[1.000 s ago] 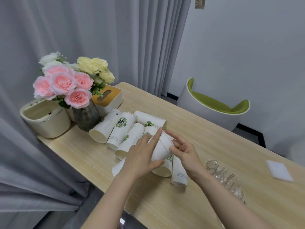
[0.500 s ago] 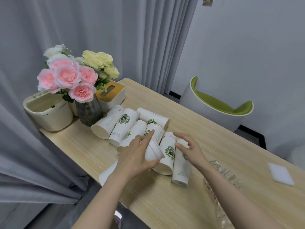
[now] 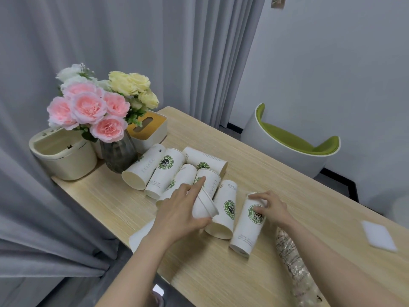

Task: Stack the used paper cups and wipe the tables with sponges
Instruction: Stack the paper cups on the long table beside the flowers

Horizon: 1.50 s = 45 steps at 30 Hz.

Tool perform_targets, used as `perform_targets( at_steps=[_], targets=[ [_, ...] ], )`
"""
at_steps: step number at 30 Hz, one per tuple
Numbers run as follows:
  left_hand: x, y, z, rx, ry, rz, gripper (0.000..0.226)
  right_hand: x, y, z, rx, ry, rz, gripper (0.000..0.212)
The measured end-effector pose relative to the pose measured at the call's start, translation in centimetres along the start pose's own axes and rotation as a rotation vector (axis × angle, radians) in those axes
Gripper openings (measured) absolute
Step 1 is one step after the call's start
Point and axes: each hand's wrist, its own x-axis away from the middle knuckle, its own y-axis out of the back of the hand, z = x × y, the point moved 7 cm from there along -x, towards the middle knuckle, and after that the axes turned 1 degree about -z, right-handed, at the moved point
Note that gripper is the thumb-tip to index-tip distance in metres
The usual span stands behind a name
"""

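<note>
We curl our left hand [image 3: 179, 214] around a smooth nested cup [image 3: 204, 210] at mid surface [image 3: 221, 275]. Our right hand [image 3: 271, 207] closes its fingers [image 3: 257, 197] over a cylindrical paper cup [image 3: 246, 231] lying nearby. A flat white sponge [image 3: 379, 235] sits far right.

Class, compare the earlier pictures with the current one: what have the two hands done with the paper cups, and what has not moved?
The right hand let go of the cup both hands held, moved right and took hold of the rightmost lying cup. The left hand keeps its grip on the nested cups, now lowered toward the table. The other lying cups, the vase of flowers and the white sponge stayed put.
</note>
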Motion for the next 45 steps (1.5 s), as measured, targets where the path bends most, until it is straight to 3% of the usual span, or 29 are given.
perform_targets(
  at_steps=[4,10,17,25,36,45],
  targets=[
    [-0.5,-0.1,-0.7,-0.010,-0.021,0.017,0.098,-0.5,1.2,-3.1,-0.145,-0.017,-0.026,0.045],
    [-0.6,-0.9,-2.4,-0.015,-0.058,0.035,0.096,3.2,5.4,-0.3,-0.331,0.062,-0.069,0.044],
    [-0.1,-1.6,-4.1,-0.013,-0.104,0.047,0.095,6.3,10.2,2.3,-0.423,0.219,-0.276,0.041],
    [1.0,-2.2,-4.9,-0.004,-0.106,0.051,0.100,8.6,12.5,4.6,-0.659,0.343,-0.404,0.048],
    [1.1,-1.5,-5.5,0.132,-0.141,-0.023,0.101,10.3,7.1,8.8,-0.764,0.397,-0.162,0.045],
    [1.3,-1.9,-5.1,0.090,-0.146,-0.002,0.103,11.1,0.8,10.6,-0.842,0.376,0.012,0.039]
  ],
)
